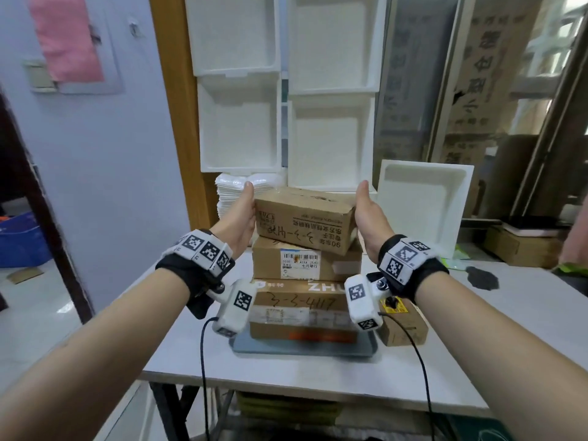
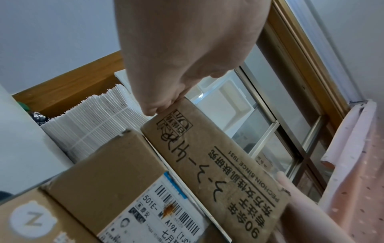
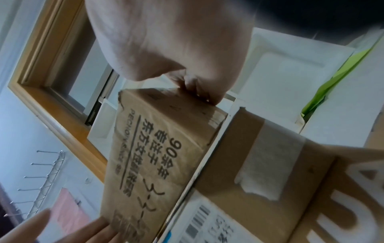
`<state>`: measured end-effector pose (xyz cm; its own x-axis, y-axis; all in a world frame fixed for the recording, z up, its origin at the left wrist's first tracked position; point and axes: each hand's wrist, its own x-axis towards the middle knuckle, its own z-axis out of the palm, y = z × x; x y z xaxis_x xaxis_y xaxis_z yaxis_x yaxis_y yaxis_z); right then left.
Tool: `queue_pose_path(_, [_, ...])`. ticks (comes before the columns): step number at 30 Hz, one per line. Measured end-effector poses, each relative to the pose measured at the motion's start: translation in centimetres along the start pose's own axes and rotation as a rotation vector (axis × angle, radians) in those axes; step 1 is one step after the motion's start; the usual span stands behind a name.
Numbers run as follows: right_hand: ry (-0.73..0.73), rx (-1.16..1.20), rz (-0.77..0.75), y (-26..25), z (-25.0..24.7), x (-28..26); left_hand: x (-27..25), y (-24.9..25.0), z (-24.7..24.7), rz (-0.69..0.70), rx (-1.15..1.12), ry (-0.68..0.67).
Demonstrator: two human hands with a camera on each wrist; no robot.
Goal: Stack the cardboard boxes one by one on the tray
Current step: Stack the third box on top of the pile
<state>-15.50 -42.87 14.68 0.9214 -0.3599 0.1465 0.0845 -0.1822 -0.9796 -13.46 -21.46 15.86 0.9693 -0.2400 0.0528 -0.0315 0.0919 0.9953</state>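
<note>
Three brown cardboard boxes stand over the grey tray [image 1: 305, 349] on the white table. The bottom box [image 1: 302, 313] bears "3-3-4117"; the middle box [image 1: 346, 265] [image 2: 108, 166] [image 3: 266, 148] has a white barcode label. My left hand [image 1: 243, 214] [image 2: 187, 57] and right hand [image 1: 370, 214] [image 3: 166, 41] press flat on the two ends of the top box [image 1: 305, 218] [image 2: 224, 172] [image 3: 149, 148], thumbs up. Each wrist view shows the other hand's fingers straight against the box. The top box sits slightly tilted; I cannot tell whether it rests on the middle box.
A small cardboard box [image 1: 404, 326] sits right of the tray. White foam boxes [image 1: 331, 138], a leaning foam lid [image 1: 420, 205] and a pile of white sheets [image 1: 229, 198] stand behind the stack. A dark scrap [image 1: 482, 278] lies at the right.
</note>
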Motion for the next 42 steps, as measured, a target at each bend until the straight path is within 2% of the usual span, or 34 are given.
queue_pose_path(9, [0.004, 0.06, 0.049, 0.4, 0.3, 2.4, 2.1, -0.8, -1.6, -0.003, 0.02, -0.014])
queue_pose_path(17, [-0.07, 0.004, -0.025, 1.5, 0.3, -0.4, 5.5, -0.9, -2.5, -0.044, -0.096, 0.069])
queue_pose_path(20, [-0.082, -0.016, -0.029, 1.0, 0.2, -1.2, 5.1, -1.2, -1.3, -0.076, -0.119, 0.004])
queue_pose_path(23, [-0.072, -0.015, -0.01, 1.2, 0.4, -0.7, 4.0, -1.2, -0.8, -0.092, -0.108, -0.005])
queue_pose_path(32, [0.036, 0.047, 0.018, 0.8, 1.2, 0.7, 2.1, -1.5, -0.3, -0.067, -0.068, -0.066])
queue_pose_path(42, [0.031, -0.039, 0.006, 1.4, 1.2, -0.1, 3.6, -2.1, -0.6, -0.058, -0.082, -0.041])
